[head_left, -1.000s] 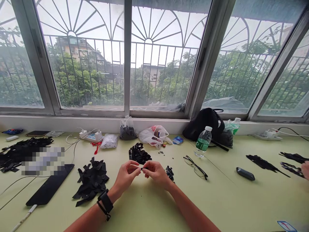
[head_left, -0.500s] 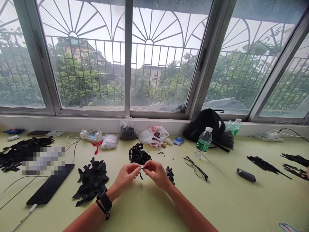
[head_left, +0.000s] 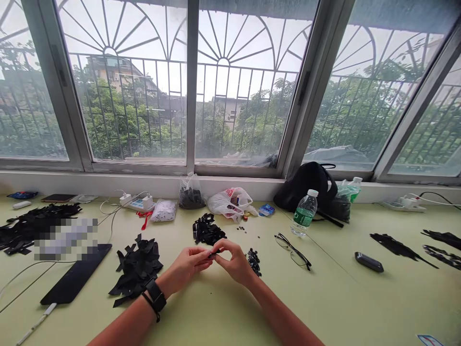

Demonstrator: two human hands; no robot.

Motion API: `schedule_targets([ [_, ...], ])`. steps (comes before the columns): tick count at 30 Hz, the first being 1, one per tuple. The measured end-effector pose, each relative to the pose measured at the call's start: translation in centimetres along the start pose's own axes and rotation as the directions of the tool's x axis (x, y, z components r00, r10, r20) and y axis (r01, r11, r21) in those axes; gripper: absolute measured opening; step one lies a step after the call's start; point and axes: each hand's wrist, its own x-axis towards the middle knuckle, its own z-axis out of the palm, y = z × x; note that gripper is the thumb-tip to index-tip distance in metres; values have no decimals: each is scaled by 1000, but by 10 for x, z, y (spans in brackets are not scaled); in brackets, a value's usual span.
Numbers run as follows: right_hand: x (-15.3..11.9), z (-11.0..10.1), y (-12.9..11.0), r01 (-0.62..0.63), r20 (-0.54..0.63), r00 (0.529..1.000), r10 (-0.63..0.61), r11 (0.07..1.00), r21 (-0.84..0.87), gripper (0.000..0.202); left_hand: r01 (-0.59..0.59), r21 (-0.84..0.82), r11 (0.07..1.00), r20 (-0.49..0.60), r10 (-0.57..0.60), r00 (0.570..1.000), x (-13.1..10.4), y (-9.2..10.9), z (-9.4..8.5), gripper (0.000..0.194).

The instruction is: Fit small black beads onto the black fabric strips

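Note:
In front of me my left hand (head_left: 189, 266) and my right hand (head_left: 232, 262) meet at the fingertips, both pinched on a short black fabric strip (head_left: 215, 252). Most of the strip is hidden by the fingers. Just beyond the hands lies a heap of black strips (head_left: 208, 231), some with small shiny bits. Small round black pieces (head_left: 254, 262) are piled beside my right hand. To the left of my left hand, a loose pile of cut black strips (head_left: 139, 269) spreads over the table. A black watch (head_left: 156, 294) is on my left wrist.
Glasses (head_left: 293, 252) and a water bottle (head_left: 304, 214) stand to the right, near a black case (head_left: 369, 262). A tablet-like black slab (head_left: 75, 276) with a cable lies left. Plastic bags (head_left: 230, 202) and a power strip (head_left: 139, 204) line the window sill.
My left fingers have turned and closed further around the strip. Its dangling end, visible below the fingertips before, is now hidden. My right hand stays in nearly the same place.

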Motion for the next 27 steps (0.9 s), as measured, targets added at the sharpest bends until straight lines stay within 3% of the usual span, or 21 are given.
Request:
schedule_targets([
  [12, -3, 4, 9, -217, 176, 968, 177, 946, 242, 9, 36, -12, 999, 59, -35, 998, 2, -3, -1, 29],
  [27, -1, 3, 12, -187, 153, 976, 153, 951, 247, 9, 1, 32, 999, 73, -4, 997, 8, -16, -10, 40],
])
